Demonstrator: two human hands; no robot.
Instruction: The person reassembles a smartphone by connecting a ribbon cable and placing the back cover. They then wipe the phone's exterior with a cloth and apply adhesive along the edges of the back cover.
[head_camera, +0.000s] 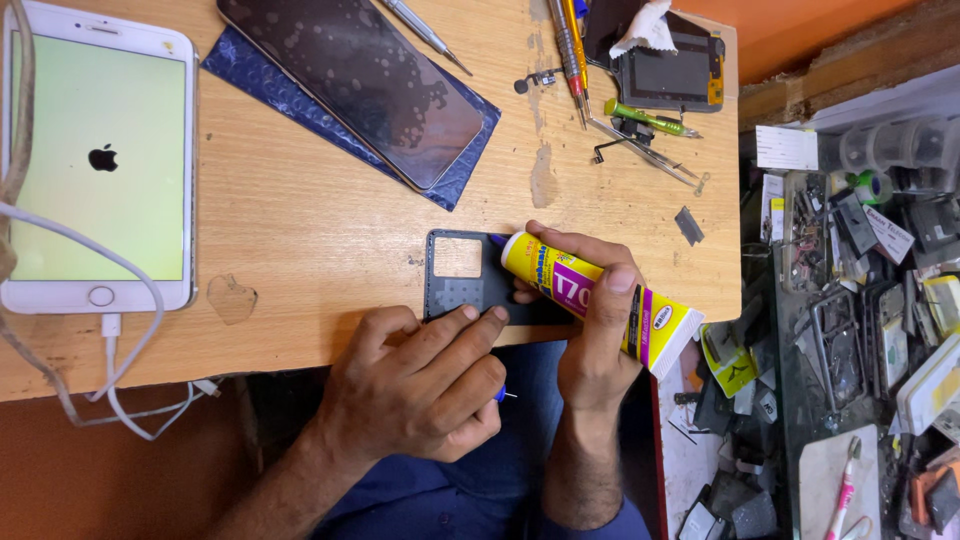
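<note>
White phone (100, 160) lit pale green at far left, white cable (120, 380) plugged in. Dark phone (350, 85) on blue bubble wrap (250, 75). Screwdrivers (570, 50), tweezers (640, 150) along top edge. Scuffed wooden desk (320, 240); cluttered parts shelf (860, 280) at right. Right hand (600, 330) wrapped around yellow glue tube (560, 285), nozzle down on black phone frame (470, 290) at desk's near edge. Left hand (420, 385) fingertips pressing frame, clutching small blue tool (499, 393).

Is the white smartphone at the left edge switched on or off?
On: the white smartphone shows a lit pale screen with a logo, and a white cable is plugged in.
</note>
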